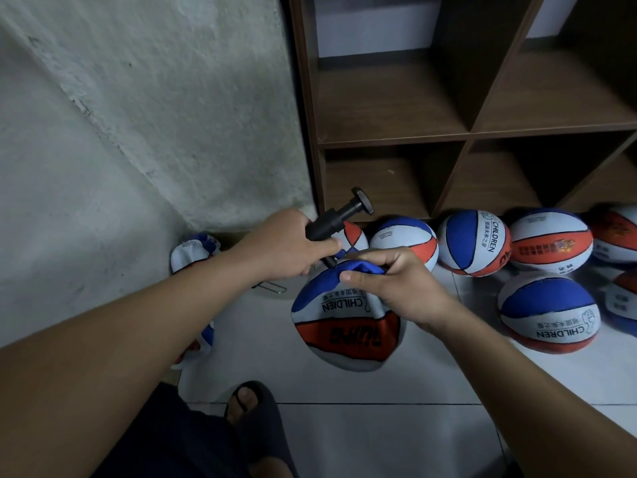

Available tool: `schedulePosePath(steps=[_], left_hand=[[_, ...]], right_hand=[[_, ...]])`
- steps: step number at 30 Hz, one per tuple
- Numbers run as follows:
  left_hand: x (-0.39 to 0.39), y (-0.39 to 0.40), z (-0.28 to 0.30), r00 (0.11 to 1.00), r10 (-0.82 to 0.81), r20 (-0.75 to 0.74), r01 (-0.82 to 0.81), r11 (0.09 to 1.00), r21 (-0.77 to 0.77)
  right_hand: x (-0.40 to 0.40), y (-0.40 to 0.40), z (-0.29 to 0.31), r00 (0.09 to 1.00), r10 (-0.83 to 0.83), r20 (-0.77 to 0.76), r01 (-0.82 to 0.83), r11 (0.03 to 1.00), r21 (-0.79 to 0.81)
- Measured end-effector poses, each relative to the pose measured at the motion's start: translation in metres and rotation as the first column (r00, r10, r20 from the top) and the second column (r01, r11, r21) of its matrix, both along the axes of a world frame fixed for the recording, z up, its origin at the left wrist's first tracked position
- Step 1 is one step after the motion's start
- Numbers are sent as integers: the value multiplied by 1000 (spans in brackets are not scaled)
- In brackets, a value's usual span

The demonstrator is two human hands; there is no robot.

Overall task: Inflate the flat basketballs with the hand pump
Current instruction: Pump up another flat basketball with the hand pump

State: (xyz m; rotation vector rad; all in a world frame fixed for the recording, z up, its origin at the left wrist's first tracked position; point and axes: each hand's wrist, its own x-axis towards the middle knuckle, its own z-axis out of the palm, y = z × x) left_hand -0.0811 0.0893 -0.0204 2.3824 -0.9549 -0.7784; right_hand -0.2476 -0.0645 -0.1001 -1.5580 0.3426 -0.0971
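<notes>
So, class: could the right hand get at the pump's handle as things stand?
Probably not yet: the right hand pinches the flat ball, though the handle stands clear above the left hand.

Rough grey plastered wall (120,115) across the upper left of the frame, flaking in patches. Dark brown wooden cubby shelf (468,132) at upper right, open compartments shadowed inside, pale wall visible behind its top cubbies. White tiled floor (379,436) with dark grout lines along the bottom. Dim, even light
</notes>
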Motion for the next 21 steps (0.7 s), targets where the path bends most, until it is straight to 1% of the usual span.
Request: schedulePosePath(steps=[2, 4, 6, 7, 8, 10, 11, 13, 15, 16, 17, 19, 21], left_hand=[[3, 3, -5, 999, -5, 51, 7, 1000, -25], [3, 8, -12, 997, -35, 72, 37, 999, -25], [1, 15, -20, 991, -97, 90, 92, 994, 49], [-1, 18, -25, 988, -130, 87, 121, 987, 103], [-4, 22, -30, 984, -160, 75, 147, 977, 151], [-10, 28, -41, 982, -186, 20, 177, 961, 215], [-13, 31, -47, 982, -188, -17, 186, 955, 232], [-24, 36, -62, 980, -184, -70, 196, 941, 274], [-33, 38, -78, 979, -186, -80, 202, 924, 326], [-36, 39, -86, 980, -185, -74, 199, 919, 340], [-38, 40, -92, 981, -180, -65, 192, 919, 344], [-37, 42, -100, 982, -178, -60, 188, 921, 341], [-35, 46, -107, 981, -181, -67, 193, 919, 344]], right_hand=[[0, -4, -6, 1000, -4, -15, 4, 1000, 7], [-2, -6, -13, 998, 46, -34, -47, 998, -38], [-4, -7, -27, 990, 96, -108, -104, 992, -74], [-4, -7, -37, 978, 117, -171, -137, 985, -109], [-5, -7, -52, 961, 131, -245, -179, 966, -187], [-6, -5, -85, 905, 156, -396, -304, 888, -345], [-7, -2, -99, 877, 174, -447, -359, 856, -372], [-12, 6, -121, 827, 241, -508, -458, 812, -361], [-18, 17, -138, 780, 299, -550, -540, 766, -349], [-22, 20, -144, 778, 291, -558, -544, 756, -364], [-24, 22, -148, 798, 252, -547, -510, 767, -390], [-28, 20, -153, 857, 118, -502, -375, 810, -451], [-31, 15, -148, 872, 49, -487, -306, 832, -463]])
